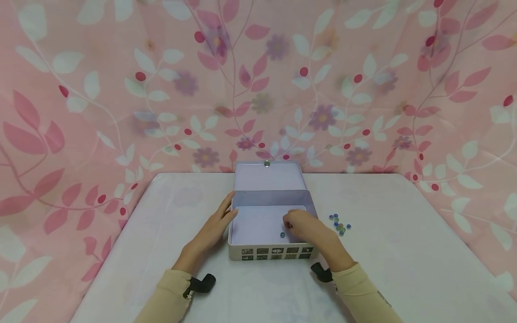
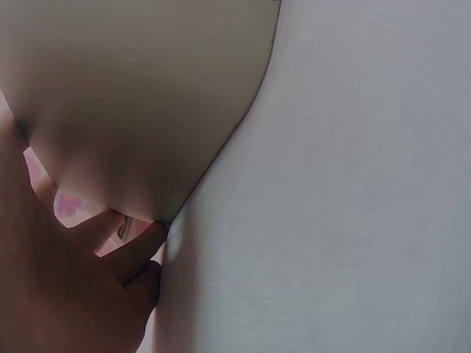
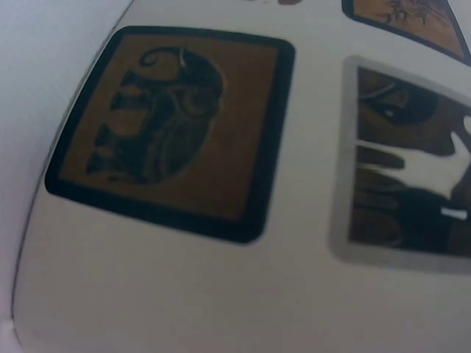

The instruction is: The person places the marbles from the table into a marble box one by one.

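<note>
A rectangular tin box (image 1: 278,252) with a pale lavender inside and small picture squares on its front stands with its hinged lid (image 1: 268,176) raised. My left hand (image 1: 212,229) holds the box's left wall, thumb over the rim; in the left wrist view its fingers meet the outer side. My right hand (image 1: 304,225) reaches over the front right rim, fingers curled down inside. One glass marble (image 1: 282,235) lies on the box floor beside it. The right fingertips are hidden, so I cannot tell whether they hold anything. An elephant picture (image 3: 158,121) fills much of the right wrist view.
Several blue, green and yellowish glass marbles (image 1: 340,228) lie in a loose cluster on the white tablecloth (image 1: 404,251), right of the box. A pink floral curtain (image 1: 323,89) hangs behind the table. Each wrist carries a black camera mount (image 1: 203,283).
</note>
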A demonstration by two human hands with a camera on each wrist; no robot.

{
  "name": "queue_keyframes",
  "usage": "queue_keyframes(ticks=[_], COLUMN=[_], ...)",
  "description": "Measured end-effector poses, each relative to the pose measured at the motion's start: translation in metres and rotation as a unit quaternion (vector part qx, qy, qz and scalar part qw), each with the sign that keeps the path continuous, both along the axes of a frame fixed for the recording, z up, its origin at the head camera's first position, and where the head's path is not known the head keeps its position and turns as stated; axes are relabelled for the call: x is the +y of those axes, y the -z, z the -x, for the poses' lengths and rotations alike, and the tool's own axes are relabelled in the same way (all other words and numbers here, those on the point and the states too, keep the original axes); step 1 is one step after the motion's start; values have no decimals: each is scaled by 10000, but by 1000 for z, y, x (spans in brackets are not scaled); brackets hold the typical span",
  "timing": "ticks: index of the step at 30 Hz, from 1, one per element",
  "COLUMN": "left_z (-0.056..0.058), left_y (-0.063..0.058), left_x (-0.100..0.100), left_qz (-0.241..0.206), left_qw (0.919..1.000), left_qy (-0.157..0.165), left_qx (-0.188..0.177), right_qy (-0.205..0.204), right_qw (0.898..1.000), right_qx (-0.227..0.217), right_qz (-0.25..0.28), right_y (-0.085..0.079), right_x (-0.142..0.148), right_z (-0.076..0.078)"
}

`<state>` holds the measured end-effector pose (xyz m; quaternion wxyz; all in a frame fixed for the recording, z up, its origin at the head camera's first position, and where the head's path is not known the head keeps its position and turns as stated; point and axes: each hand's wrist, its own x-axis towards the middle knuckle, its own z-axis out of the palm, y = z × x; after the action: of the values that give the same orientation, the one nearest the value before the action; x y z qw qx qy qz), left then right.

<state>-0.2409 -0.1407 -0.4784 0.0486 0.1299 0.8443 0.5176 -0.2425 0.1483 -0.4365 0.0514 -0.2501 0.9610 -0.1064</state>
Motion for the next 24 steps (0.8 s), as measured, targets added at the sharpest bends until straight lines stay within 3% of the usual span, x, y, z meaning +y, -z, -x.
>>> queue_keyframes(ticks=[8, 16, 22, 24], left_z=[0, 0, -16, -18], left_y=[1, 0, -32, -36], left_x=[-1, -1, 2, 2], left_qz=[-66, -98, -2, 18], left_qw=[10000, 9998, 9995, 9994], left_qy=[9, 142, 300, 317], left_qx=[-20, 34, -133, -149], right_qy=[-38, 218, 138, 115], right_qw=[9999, 9991, 9980, 9975], right_qx=[76, 189, 345, 384], right_qz=[84, 298, 512, 579], right_y=[-2, -4, -9, -10], right_x=[0, 3, 6, 7], right_z=[-2, -6, -6, -6])
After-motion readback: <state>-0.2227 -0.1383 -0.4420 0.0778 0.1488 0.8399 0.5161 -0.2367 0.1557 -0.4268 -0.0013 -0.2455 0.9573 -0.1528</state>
